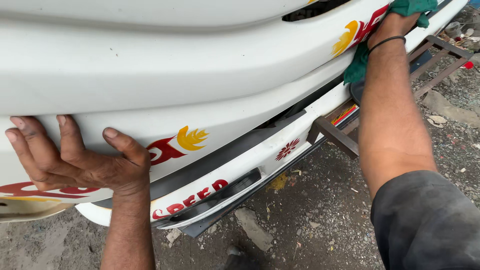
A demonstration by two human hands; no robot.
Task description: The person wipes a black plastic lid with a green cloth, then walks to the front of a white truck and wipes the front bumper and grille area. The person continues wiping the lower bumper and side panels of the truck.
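A white vehicle body panel (165, 65) with red and yellow stickers fills the upper left of the head view. My left hand (75, 160) lies flat against its lower part, fingers spread, holding nothing. My right hand (395, 22) is at the top right, pressed on the panel over a green cloth (412, 7), which also hangs below the wrist. A thin black band circles that wrist. The fingers are mostly hidden by the cloth.
Below the panel runs a white bumper (260, 160) with red stickers and a dark trim. A rusty metal bracket (334, 134) sticks out from it. A metal frame (442, 55) lies at the right on gravelly ground (320, 210).
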